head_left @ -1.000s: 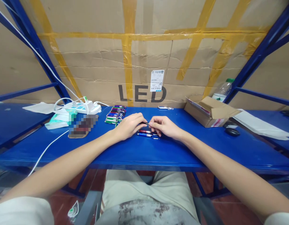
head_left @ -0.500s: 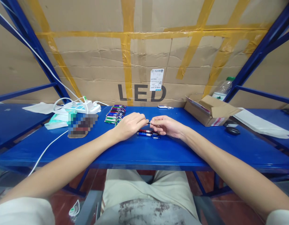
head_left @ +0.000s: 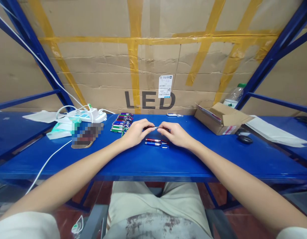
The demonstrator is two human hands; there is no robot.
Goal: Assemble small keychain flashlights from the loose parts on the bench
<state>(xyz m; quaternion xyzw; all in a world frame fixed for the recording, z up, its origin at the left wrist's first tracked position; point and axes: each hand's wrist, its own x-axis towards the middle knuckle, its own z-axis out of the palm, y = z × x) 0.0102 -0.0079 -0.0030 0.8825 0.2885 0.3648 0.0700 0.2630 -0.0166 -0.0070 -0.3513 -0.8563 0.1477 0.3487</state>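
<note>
My left hand (head_left: 137, 132) and my right hand (head_left: 175, 133) meet above the blue table, fingertips pinched on one small silvery-and-dark keychain penlight (head_left: 156, 128), mostly covered by the fingers. Just below them lie a red keychain penlight (head_left: 151, 140) and a blue keychain penlight (head_left: 153, 144), side by side with their clips pointing right. Left of my left hand is a row of several green, blue, red and purple penlights (head_left: 118, 124) with cords or clips. Farther back, a lone silvery-blue penlight (head_left: 173, 115) rests near the cardboard.
An open cardboard box (head_left: 218, 119) and a black computer mouse (head_left: 244, 139) stand at right, with a green-capped bottle (head_left: 234, 96) behind. At left are a white power strip (head_left: 90, 114), a green-white packet (head_left: 62, 128) and a blurred-out flat object (head_left: 87, 135). A large cardboard sheet (head_left: 106, 73) closes the back.
My right hand has turned from palm-up to knuckles-up, fingertips still at the small penlight. My left thumb now shows. The red and blue penlights below are less covered. The view has shifted slightly.
</note>
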